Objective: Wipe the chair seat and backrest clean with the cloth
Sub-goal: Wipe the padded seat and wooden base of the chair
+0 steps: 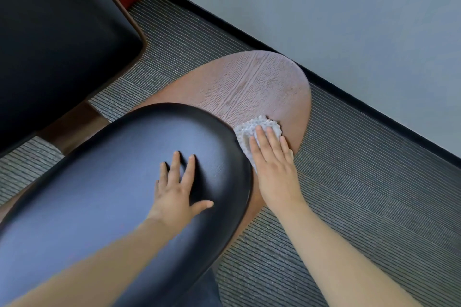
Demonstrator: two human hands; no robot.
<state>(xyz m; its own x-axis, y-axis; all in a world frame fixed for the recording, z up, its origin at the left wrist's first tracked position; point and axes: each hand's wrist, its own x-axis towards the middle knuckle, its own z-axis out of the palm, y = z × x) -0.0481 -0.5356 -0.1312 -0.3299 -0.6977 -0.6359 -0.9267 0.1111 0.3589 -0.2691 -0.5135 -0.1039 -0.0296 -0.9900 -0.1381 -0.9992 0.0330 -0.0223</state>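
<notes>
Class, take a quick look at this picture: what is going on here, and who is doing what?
A person is cleaning a chair. The right hand presses a white cloth flat on the chair's wooden panel, right beside the edge of the black cushion. The left hand rests open on that cushion, seemingly to steady the chair.

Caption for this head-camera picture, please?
Right hand presses a white cloth on the chair's wooden panel; left hand rests on black cushion.
</notes>
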